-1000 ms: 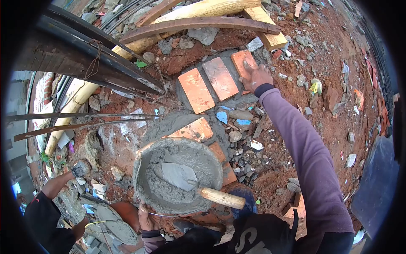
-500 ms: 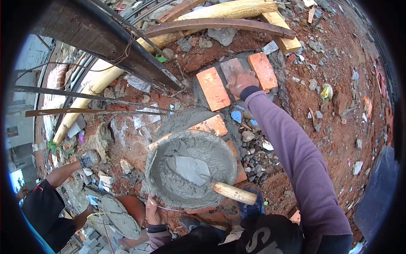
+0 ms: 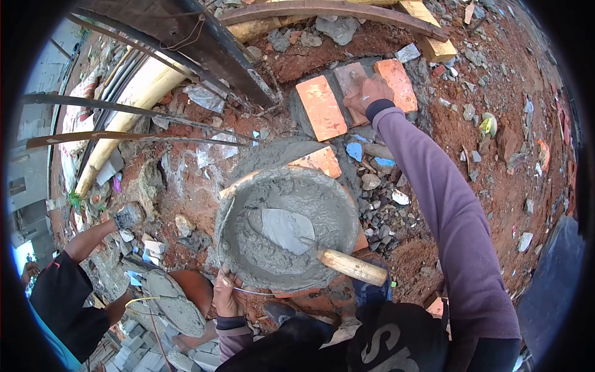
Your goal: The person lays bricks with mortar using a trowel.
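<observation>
My right hand (image 3: 370,94) is closed over the middle brick (image 3: 349,74), between an orange brick (image 3: 321,108) on its left and another brick (image 3: 396,84) on its right. All three lie on grey mortar. Nearer to me, my left hand (image 3: 227,292) grips the rim or wire handle of a round basin (image 3: 291,290) holding wet mortar. A trowel (image 3: 288,230) lies in that mortar, its wooden handle (image 3: 353,266) over the basin's near right rim. Another brick (image 3: 319,161) shows partly behind the basin.
Metal bars (image 3: 136,111) and a dark post (image 3: 211,43) slant in from the upper left. A co-worker's hand (image 3: 129,216) is at the left, near a second mortar pan (image 3: 173,304). Timber (image 3: 334,8) lies at the top; gravel (image 3: 378,217) is right of the basin.
The view has shifted slightly, so the bricks and basin appear a little further right. My right hand remains on the middle brick, its fingers more bunched. My left hand stays at the basin.
</observation>
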Demonstrator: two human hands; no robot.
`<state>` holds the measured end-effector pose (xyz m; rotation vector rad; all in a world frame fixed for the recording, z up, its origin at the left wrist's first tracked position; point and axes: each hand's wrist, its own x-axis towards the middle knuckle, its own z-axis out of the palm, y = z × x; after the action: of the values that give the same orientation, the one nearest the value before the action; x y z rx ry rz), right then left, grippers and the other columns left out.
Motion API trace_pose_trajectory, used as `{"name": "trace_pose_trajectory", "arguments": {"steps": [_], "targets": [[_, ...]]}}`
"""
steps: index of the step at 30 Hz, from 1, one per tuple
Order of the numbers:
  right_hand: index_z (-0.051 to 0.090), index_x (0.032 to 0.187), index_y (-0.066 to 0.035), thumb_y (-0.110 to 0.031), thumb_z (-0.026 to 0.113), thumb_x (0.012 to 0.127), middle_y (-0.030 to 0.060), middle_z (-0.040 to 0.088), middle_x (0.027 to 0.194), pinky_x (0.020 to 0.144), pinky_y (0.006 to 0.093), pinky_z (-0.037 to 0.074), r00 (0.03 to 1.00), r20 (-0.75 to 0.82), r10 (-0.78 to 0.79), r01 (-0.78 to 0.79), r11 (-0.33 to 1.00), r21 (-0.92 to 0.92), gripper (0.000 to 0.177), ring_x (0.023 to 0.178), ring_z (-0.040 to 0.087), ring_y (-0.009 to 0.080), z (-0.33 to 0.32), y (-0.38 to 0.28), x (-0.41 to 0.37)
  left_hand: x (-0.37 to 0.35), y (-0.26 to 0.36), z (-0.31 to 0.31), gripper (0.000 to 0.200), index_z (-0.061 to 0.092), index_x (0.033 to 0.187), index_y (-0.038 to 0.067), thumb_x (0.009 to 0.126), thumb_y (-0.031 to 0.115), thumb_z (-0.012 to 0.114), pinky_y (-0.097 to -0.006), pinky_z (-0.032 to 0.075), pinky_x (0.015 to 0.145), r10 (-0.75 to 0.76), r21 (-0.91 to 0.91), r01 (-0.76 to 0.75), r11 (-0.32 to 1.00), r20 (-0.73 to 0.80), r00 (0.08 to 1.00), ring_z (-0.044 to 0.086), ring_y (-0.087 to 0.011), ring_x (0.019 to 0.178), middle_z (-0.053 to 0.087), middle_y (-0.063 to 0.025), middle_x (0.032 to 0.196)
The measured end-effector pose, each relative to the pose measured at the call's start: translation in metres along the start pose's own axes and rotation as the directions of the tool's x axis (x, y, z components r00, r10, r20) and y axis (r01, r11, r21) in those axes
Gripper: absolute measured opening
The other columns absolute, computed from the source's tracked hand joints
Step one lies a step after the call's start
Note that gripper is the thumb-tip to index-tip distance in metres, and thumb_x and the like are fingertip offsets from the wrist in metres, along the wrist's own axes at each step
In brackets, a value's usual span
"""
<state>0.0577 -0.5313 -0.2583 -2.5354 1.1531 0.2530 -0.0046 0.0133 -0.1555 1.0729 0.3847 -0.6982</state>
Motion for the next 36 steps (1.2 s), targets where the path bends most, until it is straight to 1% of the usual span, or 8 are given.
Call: {"name": "trace_pose_trajectory", "arguments": {"steps": [3, 6, 14, 18, 20, 22, 26, 36], "targets": [[0.055, 0.135, -0.026, -0.050, 0.078, 0.065, 0.0183, 0.059, 0.121, 0.094, 0.0418, 0.048, 0.999, -0.031, -0.031, 0.029, 0.996, -0.088, 0.078, 0.113, 0.058, 0.0321, -0.003, 0.003, -0.004, 0.001, 0.002, 0.009, 0.040, 0.048, 0.125, 0.003, 0.091, 0.017, 0.065, -0.0439, 0.064, 0.070, -0.013, 0.007, 0.013, 1.000, -0.026, 1.000, 0.062, -0.0249, 0.108, 0.059, -0.0122, 0.116], [0.053, 0.136, -0.029, -0.053, 0.077, 0.067, 0.0168, 0.062, 0.119, 0.093, 0.0425, 0.049, 0.993, -0.100, -0.056, 0.046, 0.994, -0.100, 0.078, 0.112, 0.060, 0.0315, 0.007, 0.009, 0.000, 0.002, 0.000, 0.000, 0.035, 0.054, 0.125, 0.010, 0.092, 0.020, 0.063, -0.0426, 0.063, 0.069, -0.015, 0.043, 0.016, 0.999, -0.023, 1.000, 0.066, -0.0170, 0.090, 0.064, -0.0025, 0.100], [0.051, 0.137, -0.032, -0.058, 0.076, 0.067, 0.0145, 0.062, 0.123, 0.093, 0.0418, 0.050, 0.986, -0.143, -0.089, 0.058, 0.978, -0.202, 0.079, 0.112, 0.060, 0.0314, 0.017, 0.013, 0.001, 0.006, 0.000, 0.001, 0.034, 0.052, 0.124, 0.007, 0.093, 0.019, 0.062, -0.0437, 0.063, 0.069, -0.009, 0.066, 0.010, 0.998, -0.026, 1.000, 0.066, -0.0186, 0.090, 0.062, -0.0046, 0.101], [0.048, 0.140, -0.032, -0.053, 0.074, 0.071, 0.0199, 0.058, 0.122, 0.096, 0.0421, 0.048, 1.000, 0.007, -0.002, 0.003, 0.990, -0.144, 0.076, 0.114, 0.058, 0.0339, 0.006, -0.003, 0.003, 0.001, 0.001, 0.009, 0.037, 0.051, 0.125, 0.008, 0.092, 0.017, 0.063, -0.0457, 0.063, 0.069, -0.012, 0.051, 0.017, 0.999, -0.094, 0.996, 0.067, -0.0202, 0.090, 0.064, -0.0057, 0.104], [0.047, 0.139, -0.026, -0.041, 0.068, 0.079, 0.0208, 0.051, 0.129, 0.098, 0.0455, 0.046, 0.996, -0.090, -0.012, -0.007, 0.978, -0.208, 0.066, 0.119, 0.050, 0.0400, 0.013, -0.013, -0.006, 0.002, -0.005, -0.004, 0.039, 0.049, 0.126, 0.004, 0.092, 0.017, 0.063, -0.0423, 0.064, 0.067, 0.006, 0.007, -0.006, 1.000, -0.046, 0.999, 0.066, -0.0217, 0.097, 0.061, -0.0085, 0.109], [0.047, 0.139, -0.027, -0.038, 0.060, 0.086, 0.0197, 0.047, 0.130, 0.095, 0.0461, 0.047, 0.917, -0.292, -0.272, 0.240, 0.960, -0.141, 0.056, 0.118, 0.049, 0.0395, 0.017, -0.029, -0.032, 0.005, -0.006, -0.005, 0.038, 0.048, 0.125, 0.003, 0.092, 0.016, 0.063, -0.0409, 0.064, 0.066, 0.007, -0.023, -0.007, 1.000, -0.014, 1.000, 0.065, -0.0227, 0.100, 0.059, -0.0097, 0.111], [0.042, 0.143, -0.035, -0.045, 0.065, 0.082, 0.0185, 0.051, 0.126, 0.095, 0.0463, 0.048, 0.985, 0.053, -0.166, 0.172, 0.976, -0.133, 0.066, 0.117, 0.051, 0.0372, 0.032, -0.069, -0.049, 0.003, 0.000, 0.010, 0.035, 0.050, 0.122, 0.006, 0.092, 0.016, 0.063, -0.0428, 0.064, 0.066, -0.015, -0.004, 0.015, 1.000, -0.013, 1.000, 0.067, -0.0221, 0.096, 0.062, -0.0072, 0.105], [0.042, 0.144, -0.031, -0.048, 0.075, 0.069, 0.0182, 0.050, 0.123, 0.095, 0.0435, 0.049, 0.992, 0.101, -0.070, 0.073, 0.997, -0.018, 0.083, 0.120, 0.050, 0.0378, 0.029, -0.082, -0.037, 0.001, 0.000, 0.004, 0.037, 0.050, 0.124, 0.007, 0.091, 0.018, 0.064, -0.0453, 0.063, 0.071, -0.015, 0.050, 0.016, 0.999, -0.010, 1.000, 0.065, -0.0187, 0.093, 0.059, -0.0037, 0.102]]}}
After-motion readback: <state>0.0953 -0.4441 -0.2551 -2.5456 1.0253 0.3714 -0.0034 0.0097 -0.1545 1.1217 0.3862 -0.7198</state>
